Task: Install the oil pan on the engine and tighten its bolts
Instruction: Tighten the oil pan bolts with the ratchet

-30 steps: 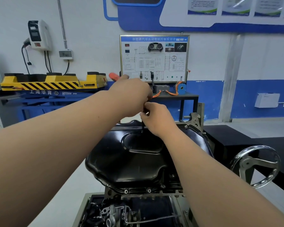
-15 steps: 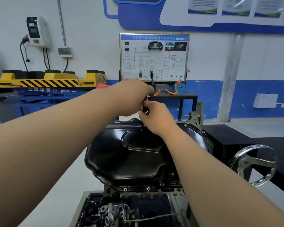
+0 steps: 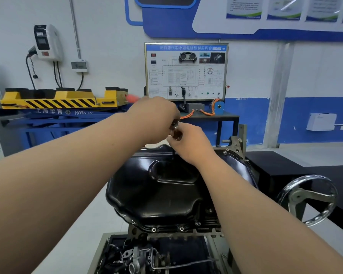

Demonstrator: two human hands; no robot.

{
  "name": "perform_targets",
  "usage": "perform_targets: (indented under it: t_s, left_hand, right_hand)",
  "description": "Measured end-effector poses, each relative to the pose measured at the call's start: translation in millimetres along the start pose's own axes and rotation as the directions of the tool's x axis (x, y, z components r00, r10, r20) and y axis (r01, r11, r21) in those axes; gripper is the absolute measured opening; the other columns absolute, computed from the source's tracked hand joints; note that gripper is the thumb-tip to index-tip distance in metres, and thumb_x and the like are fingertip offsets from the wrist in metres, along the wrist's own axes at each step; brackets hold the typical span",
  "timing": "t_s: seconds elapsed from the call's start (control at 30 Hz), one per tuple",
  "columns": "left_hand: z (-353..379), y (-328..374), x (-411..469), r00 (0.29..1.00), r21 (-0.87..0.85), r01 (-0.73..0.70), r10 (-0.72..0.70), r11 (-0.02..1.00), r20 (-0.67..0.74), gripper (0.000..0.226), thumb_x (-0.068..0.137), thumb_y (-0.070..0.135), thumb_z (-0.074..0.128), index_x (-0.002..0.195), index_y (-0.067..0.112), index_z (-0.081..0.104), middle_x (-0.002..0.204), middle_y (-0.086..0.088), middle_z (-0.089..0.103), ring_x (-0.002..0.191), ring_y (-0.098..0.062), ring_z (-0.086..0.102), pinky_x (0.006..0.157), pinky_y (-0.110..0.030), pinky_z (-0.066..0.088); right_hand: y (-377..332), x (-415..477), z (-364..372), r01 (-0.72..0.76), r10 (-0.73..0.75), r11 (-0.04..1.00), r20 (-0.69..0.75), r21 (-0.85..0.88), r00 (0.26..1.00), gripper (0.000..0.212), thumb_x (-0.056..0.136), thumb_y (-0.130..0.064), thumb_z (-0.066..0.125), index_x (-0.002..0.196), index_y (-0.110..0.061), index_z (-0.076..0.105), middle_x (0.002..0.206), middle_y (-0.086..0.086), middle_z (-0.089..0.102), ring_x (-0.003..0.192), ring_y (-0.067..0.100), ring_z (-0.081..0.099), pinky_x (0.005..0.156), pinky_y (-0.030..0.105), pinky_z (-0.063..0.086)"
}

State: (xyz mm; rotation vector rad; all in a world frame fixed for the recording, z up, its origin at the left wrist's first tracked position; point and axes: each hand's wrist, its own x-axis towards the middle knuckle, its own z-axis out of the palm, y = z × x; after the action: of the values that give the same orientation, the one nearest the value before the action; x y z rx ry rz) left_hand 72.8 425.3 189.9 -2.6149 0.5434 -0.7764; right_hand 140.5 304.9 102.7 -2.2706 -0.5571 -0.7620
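Observation:
The black oil pan (image 3: 162,190) sits on the upturned engine, several bolts (image 3: 153,230) showing along its near flange. Both arms reach to the pan's far edge. My left hand (image 3: 152,117) grips a ratchet wrench (image 3: 175,124); its red handle tip (image 3: 132,98) pokes out beyond the hand. My right hand (image 3: 188,143) pinches the dark socket and extension under the wrench head. A thin shaft (image 3: 173,154) runs down from there to the far flange; the bolt there is hidden.
A chrome handwheel (image 3: 307,198) of the engine stand sits at the right, beside a black bench (image 3: 285,167). A tray of loose parts (image 3: 143,256) lies below the engine. Behind stand a training panel (image 3: 186,72) on a table and a yellow-black lift (image 3: 57,99).
The left hand has swung the wrench handle back and forth at the far edge. The right hand stays on the socket. The camera view shifted slightly.

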Motion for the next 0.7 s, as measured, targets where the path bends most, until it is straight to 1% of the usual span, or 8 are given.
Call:
perform_targets:
  t_s: [0.07,0.13,0.2,0.27,0.37,0.5,0.6,0.7]
  left_hand:
    - [-1,-4,1,0.999,0.081,-0.035,0.034,0.996,0.018,0.029,0.089,0.017,0.055,0.113,0.031,0.061,0.097,0.004,0.062,0.095,-0.022,0.053,0.093,-0.044,0.042]
    - [1,-5,1,0.999,0.080,-0.036,0.038,0.996,-0.017,0.021,0.091,0.030,0.055,0.111,0.030,0.061,0.090,0.006,0.060,0.089,-0.020,0.052,0.095,-0.041,0.039]
    - [4,-5,1,0.999,0.042,0.002,0.000,0.999,-0.052,0.029,0.089,0.050,0.051,0.095,0.024,0.062,0.073,0.007,0.053,0.074,-0.018,0.049,0.079,-0.035,0.042]
    - [8,-3,1,0.995,0.002,0.077,-0.076,0.997,-0.068,0.049,0.083,0.065,0.047,0.071,0.018,0.057,0.060,0.004,0.047,0.058,-0.015,0.046,0.056,-0.027,0.032]
    - [10,3,4,0.984,-0.154,0.167,-0.175,0.974,-0.043,0.056,0.079,0.065,0.051,0.057,0.014,0.050,0.054,0.000,0.045,0.052,-0.017,0.045,0.047,-0.023,0.029]
    - [3,4,5,0.999,-0.130,0.047,-0.045,0.990,0.019,0.020,0.085,0.033,0.059,0.100,0.021,0.066,0.086,0.001,0.063,0.081,-0.022,0.060,0.067,-0.032,0.050]
    - [-2,0,4,0.996,0.038,-0.067,0.065,0.997,0.057,0.043,0.088,0.013,0.054,0.123,0.038,0.056,0.113,0.009,0.062,0.105,-0.021,0.056,0.094,-0.042,0.041]
    - [2,-3,5,0.994,0.111,-0.103,0.106,0.988,-0.026,0.038,0.090,0.022,0.054,0.125,0.038,0.054,0.113,0.009,0.063,0.107,-0.020,0.054,0.101,-0.040,0.035]
  right_hand:
    - [0,0,0,0.016,-0.016,1.000,0.023,-0.007,1.000,0.004,0.084,-0.027,0.059,0.081,-0.026,0.058,0.078,-0.012,0.056,0.070,0.010,0.054,0.057,0.022,0.043]
    - [-1,-2,-2,0.011,-0.011,1.000,0.032,-0.002,0.999,0.009,0.086,-0.023,0.056,0.079,-0.029,0.057,0.075,-0.012,0.056,0.067,0.010,0.054,0.054,0.022,0.043]
    - [-2,-3,-4,0.003,-0.003,1.000,0.032,-0.002,0.999,0.019,0.087,-0.021,0.054,0.072,-0.032,0.054,0.071,-0.010,0.056,0.063,0.009,0.053,0.050,0.024,0.042]
    - [-3,-3,-4,-0.008,0.010,0.999,0.040,-0.034,0.999,0.017,0.086,-0.019,0.053,0.072,-0.027,0.056,0.072,-0.005,0.059,0.065,0.016,0.055,0.053,0.029,0.046]
    - [-2,-2,-4,-0.056,0.057,0.998,0.005,-0.033,0.998,0.017,0.081,-0.016,0.054,0.067,-0.026,0.055,0.070,-0.003,0.059,0.063,0.018,0.056,0.051,0.029,0.045]
    - [-1,-2,-3,-0.020,0.020,1.000,-0.005,-0.016,1.000,0.012,0.085,-0.030,0.059,0.078,-0.020,0.060,0.072,-0.007,0.060,0.066,0.012,0.055,0.054,0.026,0.044]
    - [-1,-2,-3,0.006,-0.006,1.000,0.001,-0.017,1.000,0.010,0.085,-0.030,0.060,0.077,-0.026,0.055,0.076,-0.011,0.055,0.068,0.009,0.053,0.053,0.019,0.037]
    - [-2,-2,-3,0.021,-0.021,0.999,0.014,-0.028,1.000,0.005,0.087,-0.026,0.057,0.084,-0.023,0.059,0.080,-0.006,0.060,0.071,0.014,0.055,0.054,0.022,0.040]
